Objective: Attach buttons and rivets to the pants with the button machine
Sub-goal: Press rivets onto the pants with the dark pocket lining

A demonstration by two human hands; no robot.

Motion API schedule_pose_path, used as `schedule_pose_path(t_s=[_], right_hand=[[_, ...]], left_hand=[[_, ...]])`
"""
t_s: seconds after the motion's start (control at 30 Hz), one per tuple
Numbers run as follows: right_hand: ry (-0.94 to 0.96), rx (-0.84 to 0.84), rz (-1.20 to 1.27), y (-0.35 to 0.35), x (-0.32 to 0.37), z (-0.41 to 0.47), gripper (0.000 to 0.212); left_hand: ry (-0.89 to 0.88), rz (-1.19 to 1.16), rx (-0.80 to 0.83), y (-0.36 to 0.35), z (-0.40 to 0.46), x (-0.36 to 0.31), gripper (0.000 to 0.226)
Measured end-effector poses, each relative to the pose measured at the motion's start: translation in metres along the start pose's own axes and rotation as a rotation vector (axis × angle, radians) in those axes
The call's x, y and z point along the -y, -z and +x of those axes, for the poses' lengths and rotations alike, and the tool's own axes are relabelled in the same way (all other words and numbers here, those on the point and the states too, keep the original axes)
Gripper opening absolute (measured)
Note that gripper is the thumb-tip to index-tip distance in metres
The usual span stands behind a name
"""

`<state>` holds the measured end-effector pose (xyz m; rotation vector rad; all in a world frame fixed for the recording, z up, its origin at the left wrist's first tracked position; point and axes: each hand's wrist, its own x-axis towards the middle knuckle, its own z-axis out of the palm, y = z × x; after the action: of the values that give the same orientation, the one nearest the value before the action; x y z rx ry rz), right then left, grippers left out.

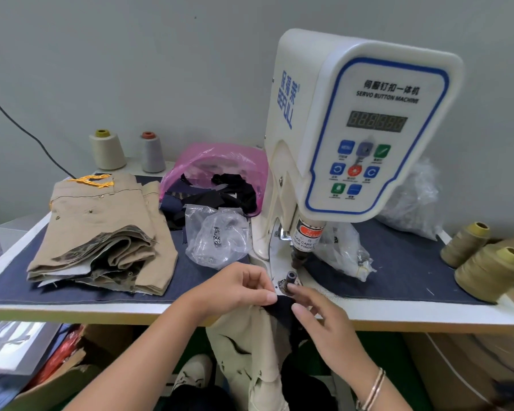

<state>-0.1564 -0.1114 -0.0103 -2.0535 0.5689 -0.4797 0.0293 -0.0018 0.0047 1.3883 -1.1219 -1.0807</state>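
On a denim-covered desk (398, 262) before a grey wall, a worker's left hand (235, 287) and right hand (318, 315) pinch the pants (261, 330) just below the button machine (353, 129), apparently positioning fabric before pressing.

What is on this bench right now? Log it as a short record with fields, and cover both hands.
machine: white servo button machine, display unlit
left hand: left hand pinches the dark fabric edge of the beige pants at the table's front edge
right hand: right hand pinches the same dark edge, just in front of the lower die
stack: folded khaki pants lie left on the blue mat
bags: clear bag of metal parts; pink bag of dark scraps
thread: four cones, two at the back left, two at the right
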Motion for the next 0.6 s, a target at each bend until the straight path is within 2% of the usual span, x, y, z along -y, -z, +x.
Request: schedule_pose_path(t_s=[0.07,0.17,0.27,0.4,0.5,0.6], right_hand=[[-0.033,0.076,-0.078,0.008,-0.003,0.003,0.011],[-0.068,0.17,0.044,0.017,-0.005,0.007,0.015],[-0.077,0.138,0.201,0.03,-0.006,0.015,0.019],[-0.078,0.194,0.226,0.04,-0.008,0.033,0.017],[-0.091,0.2,0.303,0.039,-0.011,0.042,0.021],[-0.101,0.136,0.379,0.038,-0.017,0.047,0.018]], left_hand=[[-0.01,0.007,0.061,0.0,0.0,-0.011,0.011],[0.006,0.025,0.035,0.004,0.001,-0.02,0.009],[0.051,0.072,0.019,0.01,0.004,-0.017,0.008],[0.156,0.231,0.055,0.009,0.007,-0.006,0.011],[0.144,0.29,0.01,0.005,0.01,0.001,0.021],[0.095,0.295,-0.008,0.004,0.012,0.003,0.023]])
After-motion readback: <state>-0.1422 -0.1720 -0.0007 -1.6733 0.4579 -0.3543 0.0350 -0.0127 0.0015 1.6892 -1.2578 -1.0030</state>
